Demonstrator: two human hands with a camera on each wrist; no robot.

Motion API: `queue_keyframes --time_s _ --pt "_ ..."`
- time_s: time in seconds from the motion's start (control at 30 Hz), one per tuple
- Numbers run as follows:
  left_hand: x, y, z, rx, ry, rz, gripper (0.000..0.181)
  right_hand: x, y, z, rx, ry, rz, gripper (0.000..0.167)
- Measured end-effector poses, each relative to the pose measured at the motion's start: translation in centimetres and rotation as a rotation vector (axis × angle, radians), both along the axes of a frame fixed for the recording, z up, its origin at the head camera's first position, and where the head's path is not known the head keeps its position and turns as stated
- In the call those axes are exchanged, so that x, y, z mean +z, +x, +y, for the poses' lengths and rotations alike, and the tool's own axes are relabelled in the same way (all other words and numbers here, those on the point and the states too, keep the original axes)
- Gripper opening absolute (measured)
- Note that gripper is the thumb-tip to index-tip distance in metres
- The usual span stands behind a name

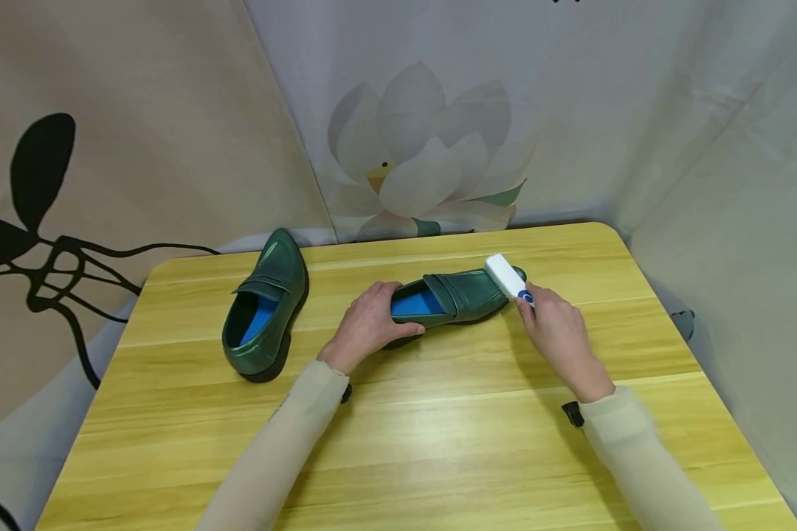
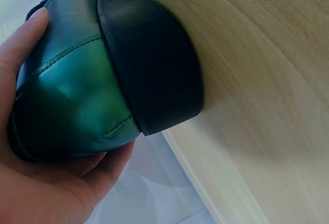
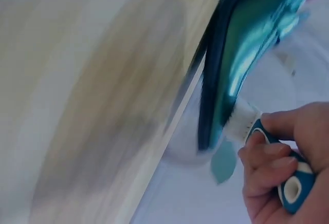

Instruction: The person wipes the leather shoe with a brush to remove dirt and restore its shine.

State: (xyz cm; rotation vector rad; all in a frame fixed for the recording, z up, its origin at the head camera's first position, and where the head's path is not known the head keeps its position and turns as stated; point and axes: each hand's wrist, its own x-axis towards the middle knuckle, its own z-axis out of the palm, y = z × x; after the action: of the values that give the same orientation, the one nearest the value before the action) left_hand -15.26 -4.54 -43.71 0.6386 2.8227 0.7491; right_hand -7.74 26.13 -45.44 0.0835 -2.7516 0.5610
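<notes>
A green loafer (image 1: 468, 295) with a blue insole lies toe to the right near the table's middle. My left hand (image 1: 373, 321) grips its heel end, thumb on the near side. In the left wrist view the fingers wrap the green heel (image 2: 77, 95) above a thick black sole (image 2: 154, 64). My right hand (image 1: 558, 332) holds a white brush (image 1: 505, 276) with a blue-and-white handle (image 3: 295, 183). The brush's bristles (image 3: 240, 121) touch the loafer's toe in the right wrist view.
A second green loafer (image 1: 266, 310) stands at the left of the wooden table (image 1: 438, 442), toe toward the back edge. Behind the table hangs a pale curtain (image 1: 558, 133) with a printed flower.
</notes>
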Motion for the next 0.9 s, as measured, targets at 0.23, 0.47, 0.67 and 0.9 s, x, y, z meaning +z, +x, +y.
queue_keyframes --time_s 0.23,0.47,0.67,0.9 --pt "-0.1 -0.1 0.0 -0.002 0.001 0.0 0.091 0.2 0.6 -2.9 0.097 -0.066 -0.053 0.038" --pt "-0.1 -0.1 0.0 -0.002 0.001 -0.006 0.091 -0.1 0.4 -0.5 0.025 -0.024 -0.01 0.036" --pt "-0.1 -0.1 0.0 -0.001 -0.001 -0.004 0.091 0.1 -0.1 2.0 -0.081 -0.003 0.008 0.039" --pt "-0.2 -0.1 0.0 -0.004 0.0 0.002 0.091 0.1 -0.1 1.2 -0.039 -0.003 -0.025 0.04"
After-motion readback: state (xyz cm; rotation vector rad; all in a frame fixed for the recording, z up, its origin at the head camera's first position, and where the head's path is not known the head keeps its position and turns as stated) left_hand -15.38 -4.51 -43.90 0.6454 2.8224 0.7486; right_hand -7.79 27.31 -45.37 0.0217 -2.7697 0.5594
